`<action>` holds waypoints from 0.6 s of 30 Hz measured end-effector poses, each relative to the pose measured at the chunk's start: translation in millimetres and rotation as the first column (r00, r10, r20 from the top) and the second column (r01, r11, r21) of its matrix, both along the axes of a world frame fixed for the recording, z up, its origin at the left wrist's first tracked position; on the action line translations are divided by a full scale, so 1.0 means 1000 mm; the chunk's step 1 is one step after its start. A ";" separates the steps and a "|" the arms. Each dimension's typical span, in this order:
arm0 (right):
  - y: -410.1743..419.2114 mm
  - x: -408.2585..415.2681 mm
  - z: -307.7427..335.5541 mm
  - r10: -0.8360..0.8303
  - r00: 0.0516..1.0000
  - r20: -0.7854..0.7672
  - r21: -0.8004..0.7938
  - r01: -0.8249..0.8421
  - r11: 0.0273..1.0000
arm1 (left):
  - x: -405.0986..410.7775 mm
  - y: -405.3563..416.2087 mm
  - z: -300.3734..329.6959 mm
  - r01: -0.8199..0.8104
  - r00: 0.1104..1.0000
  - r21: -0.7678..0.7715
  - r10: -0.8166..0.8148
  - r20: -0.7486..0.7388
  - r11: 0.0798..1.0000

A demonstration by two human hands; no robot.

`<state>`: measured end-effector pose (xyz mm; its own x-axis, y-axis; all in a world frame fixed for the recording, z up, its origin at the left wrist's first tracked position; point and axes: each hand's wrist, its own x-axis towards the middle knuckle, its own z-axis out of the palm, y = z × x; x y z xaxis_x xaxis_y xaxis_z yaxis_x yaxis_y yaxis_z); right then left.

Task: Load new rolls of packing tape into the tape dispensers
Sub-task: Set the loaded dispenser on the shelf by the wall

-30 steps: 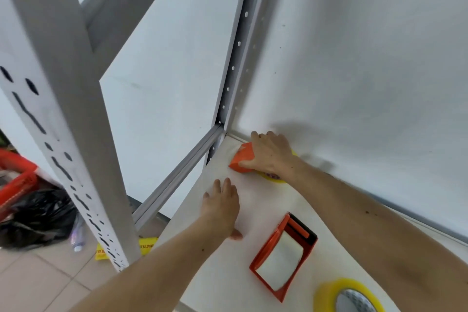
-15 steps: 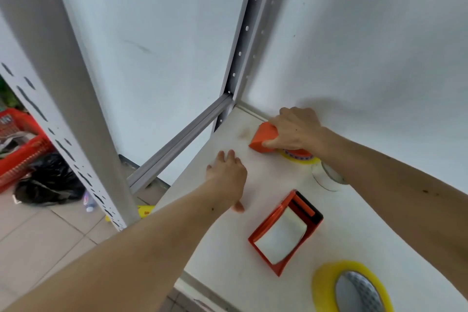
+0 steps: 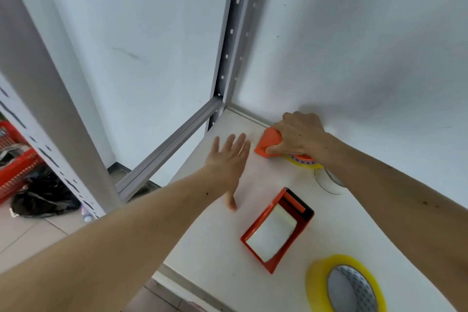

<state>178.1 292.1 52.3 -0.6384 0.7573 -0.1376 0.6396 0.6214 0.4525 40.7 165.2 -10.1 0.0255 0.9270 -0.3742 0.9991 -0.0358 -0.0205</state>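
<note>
My right hand (image 3: 300,134) grips an orange tape dispenser (image 3: 267,143) near the back corner of the white shelf (image 3: 217,248); a yellow tape roll (image 3: 304,161) sits in it under my wrist. My left hand (image 3: 229,157) hovers flat and spread just left of that dispenser, holding nothing. A second orange dispenser (image 3: 277,229) lies on the shelf in front, with a pale roll inside. A loose yellow tape roll (image 3: 345,285) lies at the front right. A clear, empty-looking tape core (image 3: 329,181) shows beside my right forearm.
Grey perforated shelf posts (image 3: 234,40) and a side rail (image 3: 167,149) frame the shelf; white walls stand behind. Down on the tiled floor to the left are a red basket (image 3: 15,164) and a black bag (image 3: 43,197).
My right hand has drawn the dispenser slightly out from the wall. My left hand has lifted and spread its fingers toward the dispenser. The camera has shifted, showing more of the shelf.
</note>
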 end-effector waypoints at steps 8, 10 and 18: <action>-0.002 0.004 -0.003 0.008 1.000 -0.025 0.000 -0.008 1.000 | -0.008 0.037 -0.014 0.099 0.992 -0.029 -0.097 0.083 0.995; -0.002 0.005 -0.001 0.006 1.000 -0.019 -0.011 -0.006 1.000 | -0.008 0.037 -0.014 0.094 0.993 -0.034 -0.091 0.077 0.995; -0.002 0.005 -0.002 0.000 1.000 -0.004 -0.039 0.000 0.999 | -0.001 0.036 -0.016 0.022 0.999 -0.041 -0.020 0.048 0.999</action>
